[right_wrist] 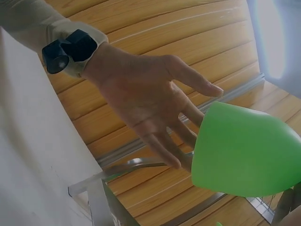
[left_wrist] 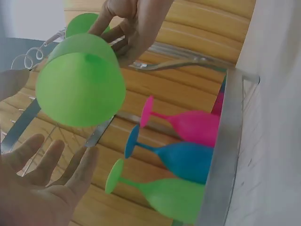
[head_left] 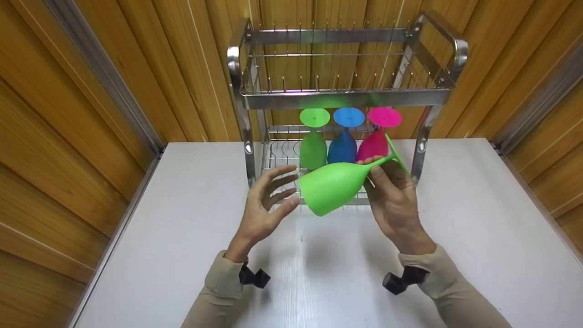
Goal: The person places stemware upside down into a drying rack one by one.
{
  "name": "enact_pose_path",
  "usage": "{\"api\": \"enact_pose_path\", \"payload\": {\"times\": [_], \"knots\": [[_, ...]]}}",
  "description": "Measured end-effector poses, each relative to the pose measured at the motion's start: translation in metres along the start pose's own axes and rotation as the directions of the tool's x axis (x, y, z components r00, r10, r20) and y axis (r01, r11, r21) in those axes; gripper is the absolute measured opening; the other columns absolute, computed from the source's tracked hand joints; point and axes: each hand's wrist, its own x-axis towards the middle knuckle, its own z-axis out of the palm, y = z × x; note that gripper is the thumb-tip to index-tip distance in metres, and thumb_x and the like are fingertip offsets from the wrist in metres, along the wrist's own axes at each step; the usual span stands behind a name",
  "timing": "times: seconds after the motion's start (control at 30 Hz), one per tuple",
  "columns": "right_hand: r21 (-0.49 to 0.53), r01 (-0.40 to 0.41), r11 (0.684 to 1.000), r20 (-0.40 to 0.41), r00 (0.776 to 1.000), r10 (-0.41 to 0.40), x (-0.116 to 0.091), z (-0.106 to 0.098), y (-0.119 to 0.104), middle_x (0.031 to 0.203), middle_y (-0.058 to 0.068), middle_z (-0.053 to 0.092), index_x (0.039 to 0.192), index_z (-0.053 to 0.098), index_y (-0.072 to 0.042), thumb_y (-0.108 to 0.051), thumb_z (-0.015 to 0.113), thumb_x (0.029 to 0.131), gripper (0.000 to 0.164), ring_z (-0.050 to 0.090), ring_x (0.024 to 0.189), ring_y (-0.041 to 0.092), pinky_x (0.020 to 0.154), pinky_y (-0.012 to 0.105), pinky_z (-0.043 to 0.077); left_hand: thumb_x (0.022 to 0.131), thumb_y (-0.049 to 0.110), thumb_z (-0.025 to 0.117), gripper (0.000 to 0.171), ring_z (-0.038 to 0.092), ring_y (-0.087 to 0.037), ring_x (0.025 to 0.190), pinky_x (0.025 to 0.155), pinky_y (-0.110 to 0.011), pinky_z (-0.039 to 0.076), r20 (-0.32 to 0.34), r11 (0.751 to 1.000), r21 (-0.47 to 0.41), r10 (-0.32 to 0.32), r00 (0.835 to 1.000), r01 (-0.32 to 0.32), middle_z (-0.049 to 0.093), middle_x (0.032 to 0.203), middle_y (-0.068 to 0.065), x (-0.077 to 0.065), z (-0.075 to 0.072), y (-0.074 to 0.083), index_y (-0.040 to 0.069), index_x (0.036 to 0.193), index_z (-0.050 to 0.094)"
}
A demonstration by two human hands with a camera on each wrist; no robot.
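Observation:
In the head view my right hand [head_left: 394, 198] pinches the thin stem of a green wine goblet [head_left: 334, 184] held in the air, tilted with its rim to the lower left. Its round foot sticks out past that hand. My left hand [head_left: 268, 202] is beside the rim, fingers spread and holding nothing; in the right wrist view this left hand [right_wrist: 146, 101] has its fingertips close to the rim, and whether they touch I cannot tell. The left wrist view looks into the bowl [left_wrist: 80, 80] of the goblet, which is hollow.
A metal dish rack [head_left: 346, 98] stands at the back of the white table [head_left: 182, 255]. Upside down on its lower wire shelf are a green goblet [head_left: 313, 148], a blue goblet [head_left: 343, 146] and a pink goblet [head_left: 372, 145]. Wood-panelled walls [head_left: 59, 136] surround the table.

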Motion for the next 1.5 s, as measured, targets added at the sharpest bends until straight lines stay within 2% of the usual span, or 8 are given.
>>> {"api": "enact_pose_path", "payload": {"times": [0.17, 0.3, 0.53, 0.67, 0.87, 1.03, 1.27, 1.5], "knots": [[-0.138, 0.005, 0.990, 0.010, 1.000, -0.003, 0.016, 0.008, 0.003, 0.115, 0.007, 0.073, 0.122, 0.077, -0.009, -0.001, 0.062, 0.106, 0.024, 0.070, 0.117, 0.023, 0.116, 0.039, 0.053, 0.093, 0.001, 0.078, 0.052, 0.063, -0.041, 0.134, 0.109, -0.041, 0.059, -0.132, 0.975, 0.220, 0.076, 0.988, -0.045, 0.063, 0.145, -0.017, 0.005, -0.024, -0.001, 0.001, 0.142, 0.059], [-0.264, 0.050, 0.963, 0.057, 0.998, -0.036, 0.028, 0.016, 0.010, 0.111, 0.009, 0.075, 0.122, 0.076, -0.003, 0.004, 0.063, 0.104, 0.023, 0.072, 0.112, 0.023, 0.109, 0.039, 0.059, 0.092, 0.001, 0.079, 0.047, 0.066, -0.036, 0.128, 0.104, -0.047, 0.061, -0.251, 0.940, 0.340, 0.113, 0.961, -0.022, 0.067, 0.137, -0.016, 0.009, -0.038, -0.009, 0.002, 0.137, 0.064], [-0.540, 0.113, 0.834, 0.088, 0.993, -0.078, 0.046, 0.030, 0.027, 0.104, 0.003, 0.079, 0.125, 0.076, 0.001, 0.006, 0.072, 0.097, 0.028, 0.075, 0.111, 0.024, 0.105, 0.035, 0.061, 0.091, 0.003, 0.080, 0.054, 0.063, -0.040, 0.130, 0.102, -0.052, 0.061, -0.410, 0.886, 0.446, 0.080, 0.908, 0.123, 0.062, 0.140, -0.016, 0.011, -0.054, -0.026, 0.002, 0.141, 0.060], [-0.643, 0.137, 0.754, 0.104, 0.990, -0.091, 0.056, 0.038, 0.039, 0.109, 0.007, 0.081, 0.124, 0.073, 0.008, 0.007, 0.073, 0.096, 0.029, 0.076, 0.115, 0.022, 0.105, 0.036, 0.061, 0.093, 0.003, 0.077, 0.059, 0.064, -0.043, 0.130, 0.103, -0.055, 0.061, -0.421, 0.877, 0.435, 0.000, 0.907, 0.203, 0.059, 0.144, -0.019, 0.012, -0.057, -0.037, 0.002, 0.147, 0.054], [-0.684, 0.119, 0.719, 0.093, 0.993, -0.076, 0.074, 0.044, 0.061, 0.117, 0.017, 0.079, 0.126, 0.074, 0.005, 0.004, 0.076, 0.094, 0.032, 0.077, 0.113, 0.026, 0.102, 0.041, 0.063, 0.096, -0.001, 0.073, 0.056, 0.070, -0.041, 0.121, 0.098, -0.054, 0.063, -0.389, 0.882, 0.397, -0.089, 0.917, 0.254, 0.063, 0.140, -0.020, 0.013, -0.059, -0.048, 0.003, 0.148, 0.053], [-0.711, 0.133, 0.690, 0.114, 0.991, -0.074, 0.090, 0.045, 0.083, 0.117, 0.017, 0.079, 0.126, 0.075, 0.002, 0.001, 0.077, 0.094, 0.032, 0.076, 0.112, 0.034, 0.100, 0.043, 0.064, 0.094, 0.000, 0.075, 0.051, 0.075, -0.038, 0.109, 0.092, -0.053, 0.065, -0.397, 0.869, 0.409, -0.105, 0.912, 0.278, 0.070, 0.130, -0.019, 0.013, -0.062, -0.051, 0.004, 0.143, 0.059], [-0.779, 0.173, 0.602, 0.115, 0.984, -0.135, 0.108, 0.041, 0.115, 0.112, 0.018, 0.080, 0.117, 0.077, 0.004, -0.001, 0.079, 0.093, 0.024, 0.078, 0.108, 0.034, 0.095, 0.042, 0.066, 0.094, -0.001, 0.076, 0.045, 0.076, -0.034, 0.102, 0.087, -0.048, 0.066, -0.391, 0.861, 0.414, -0.124, 0.912, 0.295, 0.072, 0.121, -0.017, 0.014, -0.064, -0.053, 0.003, 0.136, 0.064], [-0.812, 0.125, 0.570, 0.049, 0.988, -0.147, 0.124, 0.028, 0.139, 0.109, 0.018, 0.081, 0.110, 0.080, 0.002, -0.003, 0.079, 0.095, 0.016, 0.078, 0.108, 0.034, 0.097, 0.044, 0.065, 0.094, -0.001, 0.077, 0.042, 0.076, -0.032, 0.098, 0.084, -0.044, 0.068, -0.400, 0.864, 0.410, -0.119, 0.909, 0.293, 0.073, 0.119, -0.016, 0.013, -0.063, -0.057, 0.004, 0.134, 0.065]]}}
